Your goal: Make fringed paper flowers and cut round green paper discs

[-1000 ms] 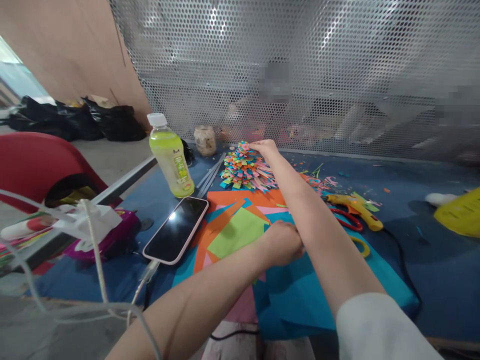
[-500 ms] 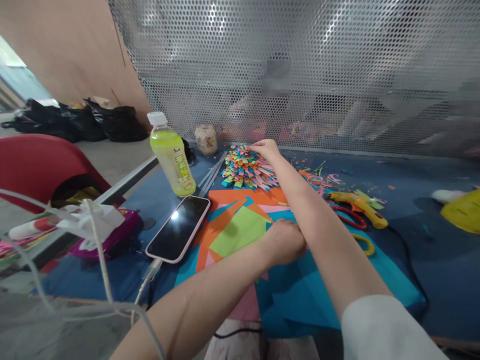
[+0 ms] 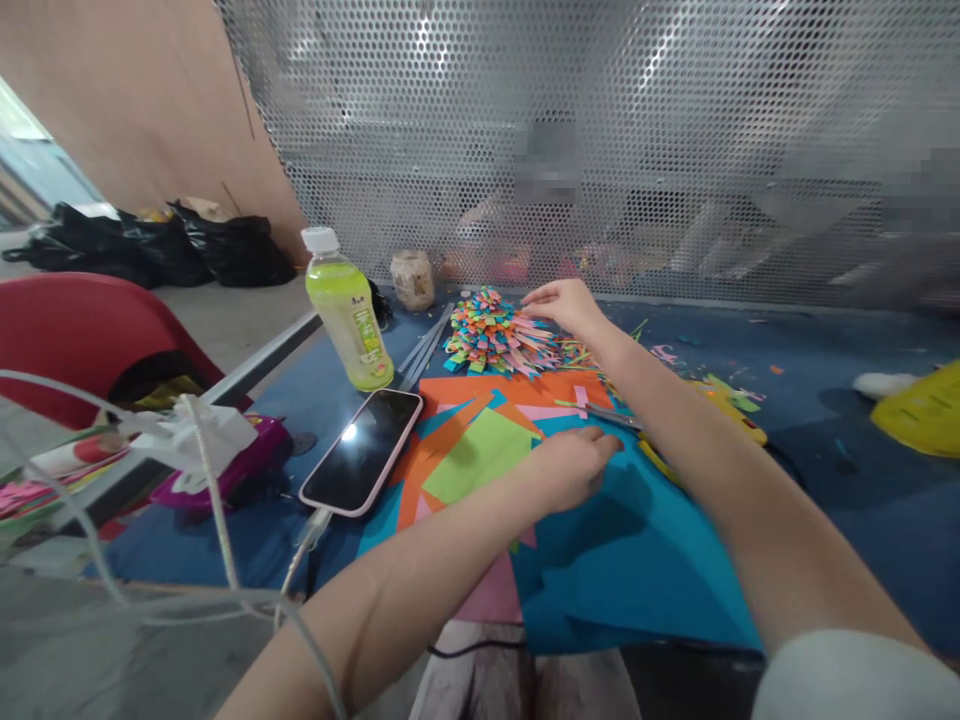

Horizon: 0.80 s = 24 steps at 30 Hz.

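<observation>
My right hand (image 3: 564, 304) reaches over the far part of the table with its fingers stretched out, nothing visible in them. Its fingertips are just right of the upper part of a cone of curled paper strips (image 3: 486, 330) in many colours. Fringed pink and orange strips (image 3: 532, 345) lie at the cone's right side. My left hand (image 3: 577, 466) is closed above stacked blue paper (image 3: 637, 570); whatever its fingers hold is hidden. Scissors with yellow handles (image 3: 657, 464) lie just beyond it, partly under my right forearm. A small pink strip (image 3: 580, 398) is at the blades.
Green paper (image 3: 484, 455) and orange paper (image 3: 517, 388) cover the table's middle. A phone (image 3: 364, 452) on a cable and a drink bottle (image 3: 349, 315) stand to the left. A yellow glue gun (image 3: 731, 408) is partly behind my right arm. A perforated metal panel (image 3: 637, 140) borders the back.
My right hand has moved right, away from the cone's top. My left hand has shifted slightly and its fingers have loosened. The scissors' blades and pink strip, hidden before, now show.
</observation>
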### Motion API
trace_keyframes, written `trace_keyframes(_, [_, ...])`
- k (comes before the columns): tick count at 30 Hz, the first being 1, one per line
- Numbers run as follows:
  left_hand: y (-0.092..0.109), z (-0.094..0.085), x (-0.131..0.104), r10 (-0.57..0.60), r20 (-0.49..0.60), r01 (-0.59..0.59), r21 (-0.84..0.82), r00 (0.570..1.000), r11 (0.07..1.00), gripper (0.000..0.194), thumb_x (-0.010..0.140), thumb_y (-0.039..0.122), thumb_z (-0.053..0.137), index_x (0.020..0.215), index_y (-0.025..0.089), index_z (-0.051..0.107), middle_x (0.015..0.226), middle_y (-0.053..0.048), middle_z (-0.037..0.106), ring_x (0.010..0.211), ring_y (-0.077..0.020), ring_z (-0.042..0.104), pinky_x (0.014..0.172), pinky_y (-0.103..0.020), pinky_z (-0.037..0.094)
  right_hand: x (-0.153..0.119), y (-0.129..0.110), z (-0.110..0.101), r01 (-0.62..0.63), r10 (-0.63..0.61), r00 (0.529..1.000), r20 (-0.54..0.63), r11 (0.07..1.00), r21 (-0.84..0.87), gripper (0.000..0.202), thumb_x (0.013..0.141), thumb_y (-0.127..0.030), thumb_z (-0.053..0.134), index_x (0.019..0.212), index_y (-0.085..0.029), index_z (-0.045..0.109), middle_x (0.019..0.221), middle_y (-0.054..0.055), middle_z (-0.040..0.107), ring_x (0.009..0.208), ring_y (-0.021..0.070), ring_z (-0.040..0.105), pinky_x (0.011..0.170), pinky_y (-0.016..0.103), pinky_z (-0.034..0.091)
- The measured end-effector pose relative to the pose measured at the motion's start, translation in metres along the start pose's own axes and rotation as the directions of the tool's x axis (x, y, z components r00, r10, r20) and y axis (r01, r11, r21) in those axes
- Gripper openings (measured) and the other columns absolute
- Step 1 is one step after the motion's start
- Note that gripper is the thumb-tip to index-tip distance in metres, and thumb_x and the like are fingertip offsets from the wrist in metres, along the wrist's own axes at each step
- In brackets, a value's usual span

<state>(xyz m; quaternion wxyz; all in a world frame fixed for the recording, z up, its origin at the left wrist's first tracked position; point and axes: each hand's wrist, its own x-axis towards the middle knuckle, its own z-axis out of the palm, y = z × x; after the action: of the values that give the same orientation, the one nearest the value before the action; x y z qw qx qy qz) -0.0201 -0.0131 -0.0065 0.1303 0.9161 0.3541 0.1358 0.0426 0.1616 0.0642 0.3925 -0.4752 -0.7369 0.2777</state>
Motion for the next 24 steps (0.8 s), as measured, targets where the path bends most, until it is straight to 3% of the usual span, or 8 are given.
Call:
trace_keyframes(2, [-0.003,0.002,0.001,0.006,-0.039,-0.008,-0.048,0.999,0.999,0.031,0.086,0.014,0.044,0.115,0.014,0.055,0.110,-0.011,0.062,0.099,-0.0193,0.062,0.083,-0.029,0.050,-0.029,-0.004,-0.015,0.083,-0.077,0.993,0.087,0.994,-0.073,0.016,0.064,-0.021,0.075,0.079,-0.016,0.076,0.069,0.005,0.073,0.070,0.0197,0.067,0.070,0.029,0.052])
trace_keyframes(5, [-0.008,0.003,0.003,-0.037,-0.091,0.028,-0.091,0.995,0.995,0.028,0.085,0.018,0.051,0.111,0.015,0.060,0.106,-0.010,0.065,0.094,-0.0189,0.063,0.083,-0.030,0.051,-0.072,-0.004,-0.034,0.100,-0.070,0.987,0.146,0.974,-0.204,0.011,0.069,-0.017,0.070,0.078,-0.019,0.077,0.068,0.004,0.073,0.071,0.0215,0.069,0.068,0.030,0.051])
trace_keyframes(9, [-0.014,-0.003,0.003,-0.083,-0.158,0.076,-0.049,0.984,0.996,0.025,0.088,0.020,0.049,0.108,0.015,0.064,0.104,-0.009,0.068,0.101,-0.0191,0.063,0.090,-0.029,0.048,-0.119,0.007,-0.050,0.251,-0.200,0.964,0.173,0.900,-0.357,0.023,0.080,-0.013,0.056,0.089,-0.021,0.076,0.086,0.005,0.075,0.083,0.0220,0.069,0.078,0.031,0.050])
trace_keyframes(12, [-0.018,-0.015,-0.002,-0.205,-0.199,0.221,0.061,0.958,0.973,0.030,0.090,0.016,0.041,0.111,0.020,0.062,0.107,-0.008,0.067,0.102,-0.0173,0.062,0.091,-0.028,0.047,-0.142,0.022,-0.053,0.353,-0.286,0.935,0.208,0.797,-0.491,0.031,0.084,-0.010,0.047,0.103,-0.017,0.072,0.102,0.009,0.072,0.094,0.0225,0.067,0.083,0.032,0.048])
trace_keyframes(15, [-0.026,-0.032,-0.013,-0.390,-0.266,0.454,0.252,0.882,0.855,0.035,0.087,0.015,0.044,0.120,0.016,0.055,0.113,-0.013,0.064,0.105,-0.0214,0.061,0.091,-0.032,0.047,-0.151,0.036,-0.059,0.380,-0.279,0.925,0.258,0.667,-0.641,0.029,0.085,-0.012,0.047,0.103,-0.013,0.070,0.104,0.012,0.071,0.097,0.0243,0.065,0.086,0.034,0.047])
trace_keyframes(18, [-0.039,-0.044,-0.025,-0.646,-0.284,0.701,0.391,0.708,0.596,0.029,0.085,0.027,0.052,0.108,0.012,0.060,0.108,-0.018,0.064,0.105,-0.0312,0.060,0.087,-0.040,0.049,-0.151,0.042,-0.071,0.367,-0.264,0.930,0.256,0.627,-0.687,0.030,0.087,-0.013,0.044,0.103,-0.012,0.070,0.104,0.012,0.071,0.097,0.0246,0.065,0.086,0.035,0.047])
trace_keyframes(19, [-0.043,-0.047,-0.027,-0.689,-0.258,0.723,0.405,0.677,0.560,0.030,0.085,0.031,0.052,0.107,0.012,0.061,0.106,-0.018,0.065,0.105,-0.0324,0.060,0.085,-0.041,0.049,-0.150,0.043,-0.076,0.350,-0.260,0.936,0.236,0.631,-0.693,0.031,0.087,-0.012,0.043,0.103,-0.012,0.070,0.105,0.013,0.071,0.098,0.0250,0.065,0.086,0.036,0.048])
trace_keyframes(24, [-0.056,-0.050,-0.028,-0.720,-0.184,0.715,0.425,0.669,0.555,0.028,0.088,0.019,0.038,0.101,0.013,0.062,0.105,-0.018,0.067,0.101,-0.0301,0.063,0.079,-0.036,0.051,-0.150,0.042,-0.096,0.262,-0.231,0.963,0.141,0.665,-0.699,0.032,0.087,-0.014,0.042,0.104,-0.012,0.070,0.106,0.012,0.071,0.100,0.0250,0.065,0.086,0.036,0.049])
